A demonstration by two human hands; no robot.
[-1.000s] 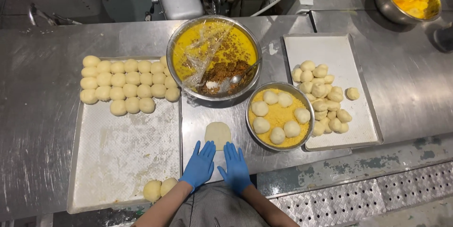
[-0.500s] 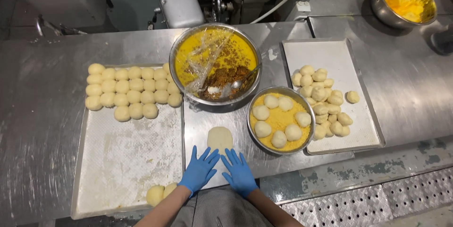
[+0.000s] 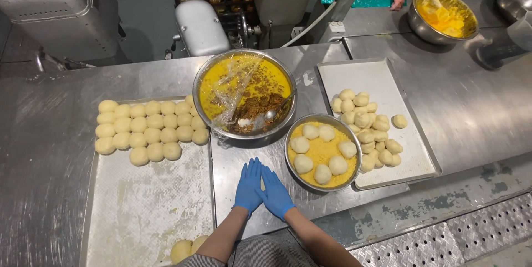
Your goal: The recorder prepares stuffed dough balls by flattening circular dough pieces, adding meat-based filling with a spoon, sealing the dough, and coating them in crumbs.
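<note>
Both hands, left (image 3: 249, 184) and right (image 3: 275, 192), lie flat and open, overlapped on the counter (image 3: 244, 150), likely squashing a dough piece I can't see. Press unevenly and it could tear or stick, with the small bowl (image 3: 323, 151) right beside them.

Gloves: blue, left hand (image 3: 249, 185), right hand (image 3: 275, 192). Dough balls (image 3: 148, 130): pale cream. Big bowl (image 3: 244, 94): yellow and brown filling. Small bowl (image 3: 319, 153): yellow crumbs. Trays (image 3: 145, 206), table (image 3: 50, 95): grey steel.
</note>
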